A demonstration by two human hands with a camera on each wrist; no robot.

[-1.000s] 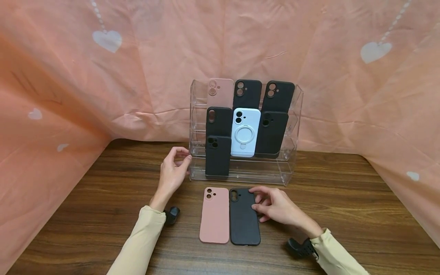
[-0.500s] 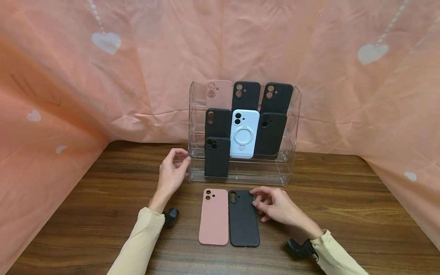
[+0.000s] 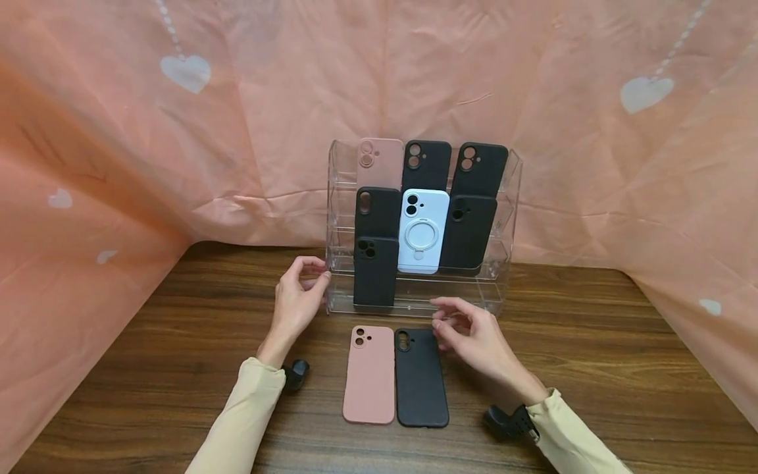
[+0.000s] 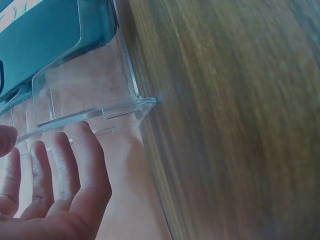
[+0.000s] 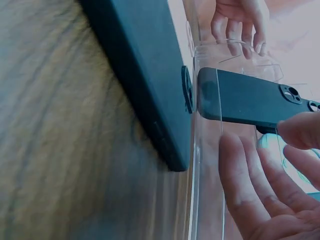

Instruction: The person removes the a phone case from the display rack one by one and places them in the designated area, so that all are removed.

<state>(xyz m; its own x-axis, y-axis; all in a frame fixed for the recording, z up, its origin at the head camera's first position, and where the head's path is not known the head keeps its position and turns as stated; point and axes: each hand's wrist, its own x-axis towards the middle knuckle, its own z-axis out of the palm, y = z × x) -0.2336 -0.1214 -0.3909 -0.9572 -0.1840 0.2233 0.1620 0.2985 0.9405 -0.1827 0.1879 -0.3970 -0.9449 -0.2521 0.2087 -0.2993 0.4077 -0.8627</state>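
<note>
**Clear acrylic rack under my left hand, two cases flat on the wood**

Acrylic, clear and tiered, the display rack (image 3: 500,197) stands at the back of the dark wooden table (image 3: 592,368), in front of a peach cloth backdrop with white hearts (image 3: 148,164). My left hand (image 3: 299,296) rests at the rack's left front corner, fingers loosely bent, the tips touching the clear side wall; the left wrist view shows them straight against the plastic and gripping nothing.

My right hand (image 3: 470,332) hangs just in front of the rack's lowest shelf, fingers relaxed and slightly spread, with nothing between them. It is close beside the top right corner of the matte black phone case (image 3: 420,378), which lies flat on the table, camera hole towards the rack. I cannot tell whether my fingertips touch it.

Touching that case along its left edge lies a dusty pink phone case (image 3: 369,374), also flat on the table.

On the rack, a black ribbed case (image 3: 376,276) stands upright on the lowest shelf at the left. Above it sit two more black cases and a white case with a ring stand (image 3: 422,230) between them. The top row holds a pink case (image 3: 379,161) and two black ones.
</note>
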